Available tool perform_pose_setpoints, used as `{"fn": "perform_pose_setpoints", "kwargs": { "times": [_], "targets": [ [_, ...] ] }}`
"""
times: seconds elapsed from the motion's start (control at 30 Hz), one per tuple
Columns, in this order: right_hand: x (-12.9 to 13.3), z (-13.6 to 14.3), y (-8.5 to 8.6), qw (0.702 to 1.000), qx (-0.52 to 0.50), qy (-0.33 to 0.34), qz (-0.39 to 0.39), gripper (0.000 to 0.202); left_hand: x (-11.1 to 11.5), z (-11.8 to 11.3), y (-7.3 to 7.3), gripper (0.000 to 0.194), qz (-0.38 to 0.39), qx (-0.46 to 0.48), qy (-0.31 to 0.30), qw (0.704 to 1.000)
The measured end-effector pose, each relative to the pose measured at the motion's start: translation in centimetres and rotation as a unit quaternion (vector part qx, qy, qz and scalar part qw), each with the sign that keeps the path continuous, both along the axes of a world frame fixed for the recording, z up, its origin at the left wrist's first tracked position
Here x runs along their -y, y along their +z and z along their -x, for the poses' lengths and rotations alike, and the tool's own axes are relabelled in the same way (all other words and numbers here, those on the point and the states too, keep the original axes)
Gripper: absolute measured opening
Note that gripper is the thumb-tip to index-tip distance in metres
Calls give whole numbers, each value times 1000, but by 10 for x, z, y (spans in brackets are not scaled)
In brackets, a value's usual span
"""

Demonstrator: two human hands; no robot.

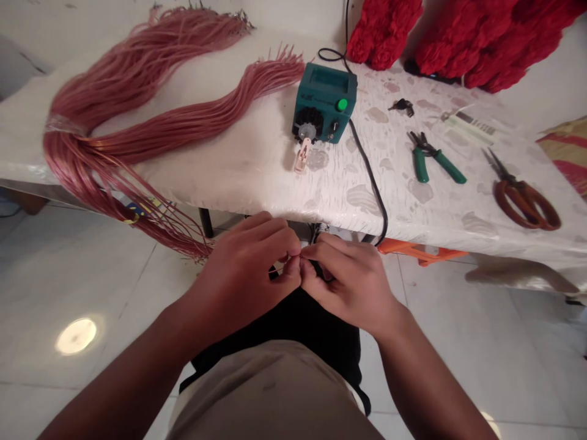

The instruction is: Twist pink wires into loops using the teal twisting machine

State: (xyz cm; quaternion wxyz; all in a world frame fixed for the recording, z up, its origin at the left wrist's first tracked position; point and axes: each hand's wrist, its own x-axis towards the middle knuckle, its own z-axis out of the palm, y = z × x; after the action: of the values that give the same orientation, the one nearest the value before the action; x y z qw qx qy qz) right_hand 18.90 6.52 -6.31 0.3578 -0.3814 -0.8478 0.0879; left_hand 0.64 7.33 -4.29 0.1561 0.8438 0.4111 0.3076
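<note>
Close together in front of my lap, just below the table's front edge, my left hand (259, 256) and my right hand (346, 278) meet fingertip to fingertip. Both are closed in a pinch on a thin reddish wire (277, 269), most of which the fingers hide. On the table lies a long bundle of pinkish-red wires (183, 131), its lower ends hanging over the edge left of my left hand. Beyond my hands stands a small teal motor box (326, 91) with a green button, a black knob and a pale clip (302, 156) at its front.
Green-handled pliers (438, 160), scissors (525, 195) with brown handles, a small black object (403, 107) and a clear packet (470, 125) lie on the table at right. Red fabric flowers (486, 43) line the back. A black cable (369, 171) drops over the edge near an orange stool (422, 250).
</note>
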Motion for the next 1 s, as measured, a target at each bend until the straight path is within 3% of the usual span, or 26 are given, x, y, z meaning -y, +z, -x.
{"fn": "perform_pose_setpoints", "kwargs": {
  "times": [0.2,0.33,0.7,1.0],
  "targets": [
    [-5,4,-8,998,-18,9,-53,21,1,4,-2,19,23,25,-18,999],
    [-6,4,-10,999,-30,10,-44,19,2,5,-1,19,41,31,-18,999],
    [-5,3,-6,999,-44,-4,-12,15,0,4,-2,20,0,17,5,1000],
    [-5,3,-9,998,-17,-16,-55,17,4,6,3,18,-73,-54,7,996]
  ]
}}
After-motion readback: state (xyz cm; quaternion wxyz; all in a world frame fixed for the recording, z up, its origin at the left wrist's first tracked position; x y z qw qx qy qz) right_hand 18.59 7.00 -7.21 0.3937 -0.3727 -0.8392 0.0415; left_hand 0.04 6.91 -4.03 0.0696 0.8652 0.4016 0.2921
